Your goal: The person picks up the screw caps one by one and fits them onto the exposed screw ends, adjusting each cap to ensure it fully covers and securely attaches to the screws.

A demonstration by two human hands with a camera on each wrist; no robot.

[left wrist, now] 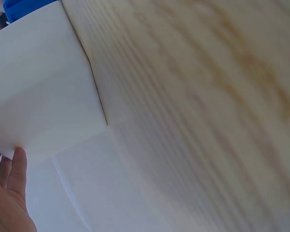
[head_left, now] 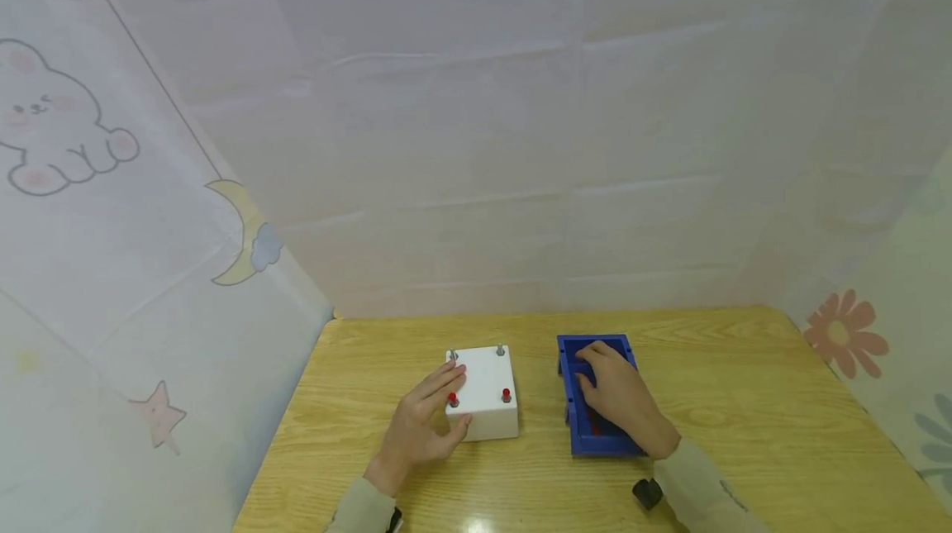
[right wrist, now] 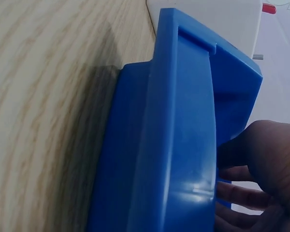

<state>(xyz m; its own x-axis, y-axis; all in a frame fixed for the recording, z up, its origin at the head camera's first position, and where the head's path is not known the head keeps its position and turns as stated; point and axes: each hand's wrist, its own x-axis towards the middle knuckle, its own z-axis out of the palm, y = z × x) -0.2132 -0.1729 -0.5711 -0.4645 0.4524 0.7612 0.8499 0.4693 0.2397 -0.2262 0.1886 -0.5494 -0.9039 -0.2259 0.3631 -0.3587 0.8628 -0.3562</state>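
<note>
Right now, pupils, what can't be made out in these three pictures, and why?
Head view: whether the right hand holds anything; the hand itself hides its grasp.
Head view: what the red bits in the blue bin are; they are too small.
Left wrist view: part of the left hand and of the white block, cut off by the left edge.
Right wrist view: the bin's floor, hidden by its near wall.

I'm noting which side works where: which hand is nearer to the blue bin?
The right hand: its fingers reach inside the blue bin. The left hand is off to the bin's left, touching the white box.
</note>
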